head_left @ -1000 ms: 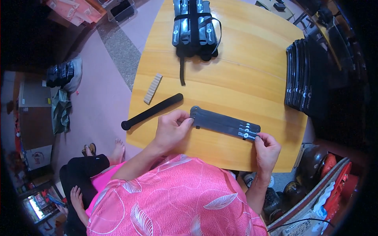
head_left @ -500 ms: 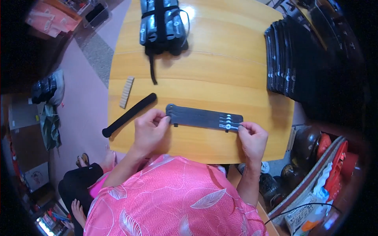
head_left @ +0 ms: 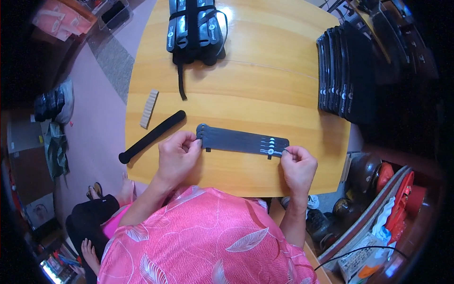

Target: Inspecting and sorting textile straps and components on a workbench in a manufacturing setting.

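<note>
A flat stack of overlapping black straps (head_left: 231,138) lies crosswise near the table's front edge, with white round marks toward its right end and small black tabs below its lower edge. My left hand (head_left: 177,154) pinches the near corner of its left end between thumb and fingers. At the opposite end, my right hand (head_left: 299,166) grips the near corner the same way. A single black strap (head_left: 153,136) with rounded ends lies slanted to the left of my left hand. Above that strap is a small beige ridged strip (head_left: 149,109).
A bound bundle of black straps (head_left: 193,35) sits at the table's far side, one loose end hanging toward me. On the right stands a tall pile of black straps (head_left: 338,75). Another person's legs (head_left: 92,213) are at the lower left. Jars and red items (head_left: 397,199) crowd the right.
Both hands keep their pinch on the stack of straps, which looks nearly the same. The whole view has shifted slightly, moving the table a little to the left.
</note>
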The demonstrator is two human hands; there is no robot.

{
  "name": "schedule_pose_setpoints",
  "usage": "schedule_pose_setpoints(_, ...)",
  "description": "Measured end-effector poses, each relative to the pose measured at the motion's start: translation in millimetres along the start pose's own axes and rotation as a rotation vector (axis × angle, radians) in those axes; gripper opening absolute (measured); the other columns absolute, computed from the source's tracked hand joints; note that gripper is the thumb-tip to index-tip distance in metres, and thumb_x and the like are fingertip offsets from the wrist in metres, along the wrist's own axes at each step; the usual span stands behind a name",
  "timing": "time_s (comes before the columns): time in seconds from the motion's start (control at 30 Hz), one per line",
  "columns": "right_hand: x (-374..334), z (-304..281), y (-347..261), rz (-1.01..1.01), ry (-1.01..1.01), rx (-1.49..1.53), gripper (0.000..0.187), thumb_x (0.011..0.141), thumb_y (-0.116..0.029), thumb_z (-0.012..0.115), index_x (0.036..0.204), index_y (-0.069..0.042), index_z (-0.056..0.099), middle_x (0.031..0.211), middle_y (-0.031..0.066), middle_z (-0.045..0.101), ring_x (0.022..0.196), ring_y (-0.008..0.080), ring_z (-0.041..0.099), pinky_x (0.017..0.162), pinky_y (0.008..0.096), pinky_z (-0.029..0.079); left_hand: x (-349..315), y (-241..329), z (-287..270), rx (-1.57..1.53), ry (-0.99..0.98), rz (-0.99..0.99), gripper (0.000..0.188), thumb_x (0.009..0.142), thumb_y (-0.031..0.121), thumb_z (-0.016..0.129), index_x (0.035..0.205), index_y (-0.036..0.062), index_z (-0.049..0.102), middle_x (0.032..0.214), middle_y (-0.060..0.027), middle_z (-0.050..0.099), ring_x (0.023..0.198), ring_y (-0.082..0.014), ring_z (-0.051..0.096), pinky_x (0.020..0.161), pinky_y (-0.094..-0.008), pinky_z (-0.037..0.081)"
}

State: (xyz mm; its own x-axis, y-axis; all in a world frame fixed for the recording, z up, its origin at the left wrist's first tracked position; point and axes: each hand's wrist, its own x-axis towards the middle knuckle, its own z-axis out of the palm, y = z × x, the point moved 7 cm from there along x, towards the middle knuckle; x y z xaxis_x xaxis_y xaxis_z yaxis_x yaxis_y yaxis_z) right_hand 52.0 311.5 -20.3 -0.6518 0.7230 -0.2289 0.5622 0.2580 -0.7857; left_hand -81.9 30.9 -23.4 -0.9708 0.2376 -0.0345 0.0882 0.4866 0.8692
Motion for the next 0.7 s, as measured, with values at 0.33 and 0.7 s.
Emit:
schedule_pose_setpoints(0.33,-4,1,-14,-0.087,0.051,-0.085,0.005,0.073,-0.003,0.064,0.075,0.002,0.063,0.054,0.0031,0.056,0.051,0.0071,0.051,0.052,0.0243,0.044,3,4,-2,0.027,-0.022,-0.002,0.007,0.075,0.004,0.068,0.077,-0.0005,0.063,0.061,-0.0101,0.061,0.052,-0.0142,0.060,0.050,-0.0281,0.046)
schedule_pose_setpoints(0.7,-9,3,-23,-0.194,0.079,-0.342,0.020,0.071,-0.005,0.066,0.087,-0.002,0.054,0.055,0.0068,0.051,0.049,0.0204,0.053,0.051,0.0348,0.043,8,8,-13,0.316,-0.214,-0.038,0.027,0.079,0.027,0.069,0.074,0.0027,0.058,0.063,-0.0174,0.061,0.061,-0.0346,0.063,0.055,-0.0440,0.048)
